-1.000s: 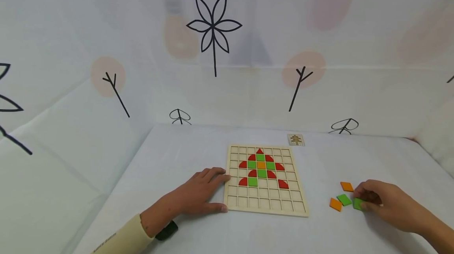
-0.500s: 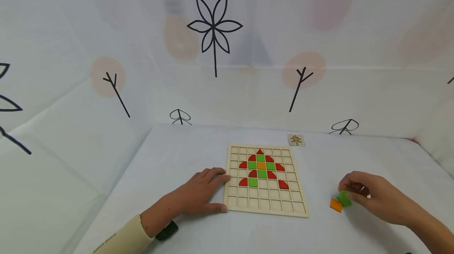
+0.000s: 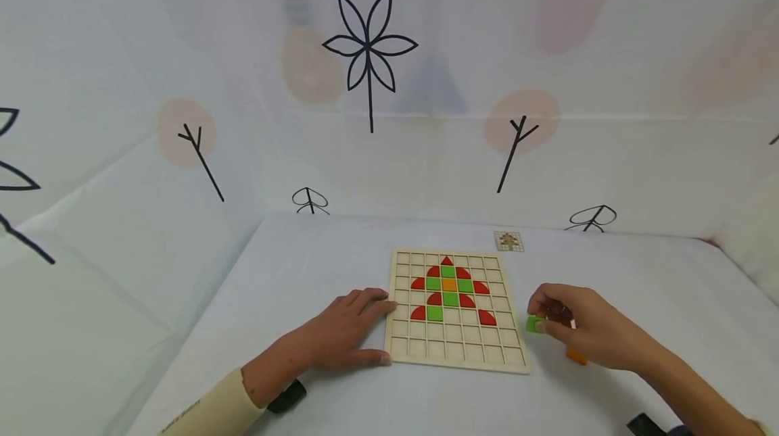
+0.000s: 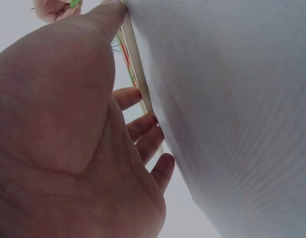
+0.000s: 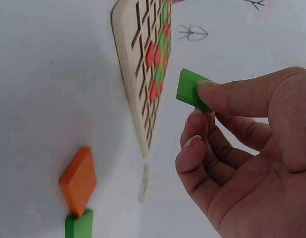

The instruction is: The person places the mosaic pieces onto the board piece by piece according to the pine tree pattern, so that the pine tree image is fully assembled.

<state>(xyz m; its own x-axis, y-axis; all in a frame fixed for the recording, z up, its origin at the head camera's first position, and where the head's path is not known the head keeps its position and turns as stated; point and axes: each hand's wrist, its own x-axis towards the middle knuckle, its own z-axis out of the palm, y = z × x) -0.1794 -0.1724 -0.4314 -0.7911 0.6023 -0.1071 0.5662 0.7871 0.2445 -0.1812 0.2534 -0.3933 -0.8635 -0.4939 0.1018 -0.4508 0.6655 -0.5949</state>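
Note:
My right hand [image 3: 590, 321] pinches a small green square tile [image 5: 189, 90] between thumb and fingertips, just off the board's right edge. A pale wooden grid board [image 3: 437, 349] lies on the white cloth, with red, green and orange pieces set in its cells in a tree-like pattern. A red quarter-round piece [image 3: 487, 318] sits toward its right side. At the board's left edge rests my left hand [image 3: 343, 329], thumb and fingers spread and touching the rim. In the left wrist view its fingertips [image 4: 128, 97] lie along the board's side.
Loose on the cloth below my right hand are an orange tile [image 5: 78, 181] and a green tile [image 5: 79, 225]; the head view shows part of an orange tile [image 3: 576, 356]. Behind the board lies a small card [image 3: 508, 241] with a tree picture. A patterned cloth wall [image 3: 389, 165] stands at the back.
My right hand has lifted a green tile from the loose pieces and carried it left, toward the board. My left hand stays at the board's left edge.

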